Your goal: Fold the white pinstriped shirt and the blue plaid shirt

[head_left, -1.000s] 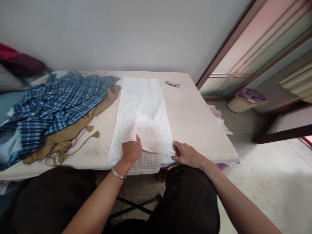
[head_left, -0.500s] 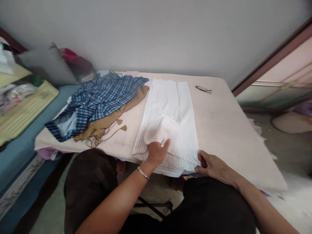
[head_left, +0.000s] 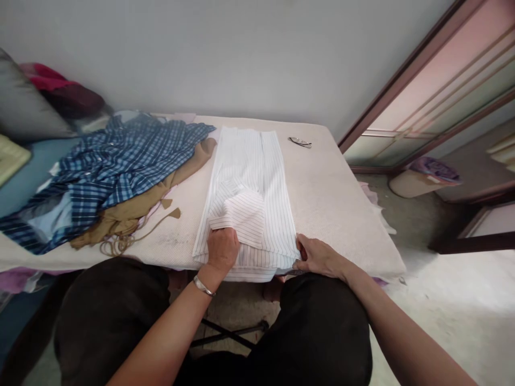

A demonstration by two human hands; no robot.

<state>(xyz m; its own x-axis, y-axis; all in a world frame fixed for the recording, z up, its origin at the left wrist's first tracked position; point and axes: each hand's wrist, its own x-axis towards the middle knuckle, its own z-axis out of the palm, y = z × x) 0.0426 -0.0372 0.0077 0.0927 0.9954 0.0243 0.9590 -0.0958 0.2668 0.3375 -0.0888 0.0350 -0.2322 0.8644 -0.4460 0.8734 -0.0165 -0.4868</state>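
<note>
Fabric (head_left: 277, 206), white with thin dark stripes, lies folded, its long axis running away from my hands: my left hand (head_left: 222, 249) grips a turned-over flap (head_left: 246, 212), my right hand (head_left: 317, 256) pinches the near right corner. Well rightward of both, a round beige bin (head_left: 412, 186) has a purple liner (head_left: 436, 169), its contents unclear.

Bracelet (head_left: 204, 286): one, silver-coloured, narrow band, worn on left wrist (head_left: 210, 274). Trousers (head_left: 325, 327): one pair, dark, plain cloth, one leg either side of the bracelet. Left forearm (head_left: 167, 332): bare below the bracelet.
</note>
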